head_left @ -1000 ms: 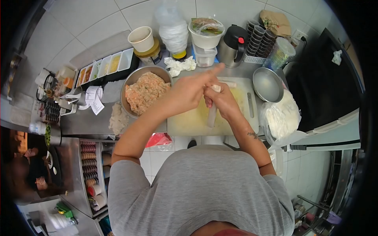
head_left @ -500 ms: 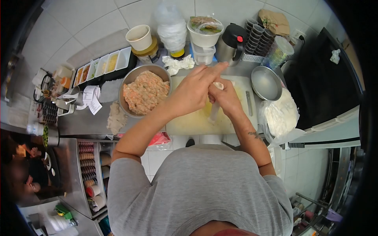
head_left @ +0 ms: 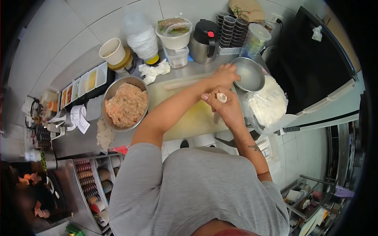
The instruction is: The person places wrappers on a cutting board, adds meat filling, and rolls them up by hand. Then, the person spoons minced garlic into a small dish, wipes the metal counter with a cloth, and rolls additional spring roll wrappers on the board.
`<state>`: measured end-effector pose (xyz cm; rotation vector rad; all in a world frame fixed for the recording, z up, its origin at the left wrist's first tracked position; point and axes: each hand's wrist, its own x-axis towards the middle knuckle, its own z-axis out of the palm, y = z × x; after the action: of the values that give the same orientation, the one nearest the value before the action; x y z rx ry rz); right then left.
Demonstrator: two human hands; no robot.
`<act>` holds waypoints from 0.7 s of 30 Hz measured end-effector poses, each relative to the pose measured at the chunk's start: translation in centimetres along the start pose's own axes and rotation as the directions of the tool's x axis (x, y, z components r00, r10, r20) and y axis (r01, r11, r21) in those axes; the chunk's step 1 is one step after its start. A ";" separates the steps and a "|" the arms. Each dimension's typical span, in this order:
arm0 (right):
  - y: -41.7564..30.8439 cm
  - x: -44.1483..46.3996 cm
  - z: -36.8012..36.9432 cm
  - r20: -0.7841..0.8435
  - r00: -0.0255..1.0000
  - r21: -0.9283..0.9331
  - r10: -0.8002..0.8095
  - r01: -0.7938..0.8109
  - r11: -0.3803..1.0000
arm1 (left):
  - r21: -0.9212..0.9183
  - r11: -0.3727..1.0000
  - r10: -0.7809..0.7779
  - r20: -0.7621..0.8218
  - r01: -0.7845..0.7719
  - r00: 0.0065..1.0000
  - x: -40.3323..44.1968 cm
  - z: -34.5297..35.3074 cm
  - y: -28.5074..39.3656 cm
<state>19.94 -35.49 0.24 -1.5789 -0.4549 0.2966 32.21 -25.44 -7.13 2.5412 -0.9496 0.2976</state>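
My left hand reaches across my right forearm's side to the near left rim of a metal bowl of cloudy liquid. Its fingers are apart and bent at the rim; I see nothing in them. Below it, my right hand is closed around a pale dough roll, whose rounded end sticks out at the top. More of the roll shows under the fist. Beneath both hands lies a pale, yellowish cutting board. A long pale stick-like piece lies along the board's far edge, partly covered by my left arm.
Left of the board stands a metal bowl of minced filling. A bag of white dough sits at the right. Along the wall are a thermos jug, stacked lidded cups and a topping tray. Another person's hands show at lower left.
My left hand has left the top of the dough roll and moved right to the bowl of liquid. My right hand keeps hold of the roll. The view has shifted right.
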 end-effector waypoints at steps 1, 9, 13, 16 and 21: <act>0.4 0.0 -0.3 -0.016 0.999 -0.004 -0.028 0.027 1.000 | 0.068 0.998 0.011 0.072 -0.015 0.997 0.9 1.3 0.5; 1.6 1.1 -1.3 -0.125 0.992 0.041 -0.024 0.029 0.999 | -0.145 0.966 -0.218 -0.014 0.214 0.976 3.4 1.1 0.4; 1.6 2.2 -1.4 -0.083 0.996 -0.058 -0.039 0.034 0.998 | -0.626 0.780 -0.262 -0.353 -0.019 0.898 -1.9 -7.6 1.5; 1.9 2.5 0.0 0.105 0.994 0.061 -0.008 0.001 0.998 | -0.457 0.889 -0.204 -0.467 -0.038 0.861 -7.3 -10.5 3.6; 1.8 4.1 1.9 0.125 0.992 0.068 -0.019 0.011 0.998 | -0.049 0.997 -0.076 -0.517 0.060 0.852 -11.7 -12.2 7.3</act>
<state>22.88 -32.01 -1.32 -1.4957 -0.5487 0.3972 17.96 -18.24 2.05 2.2679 -0.6404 0.8884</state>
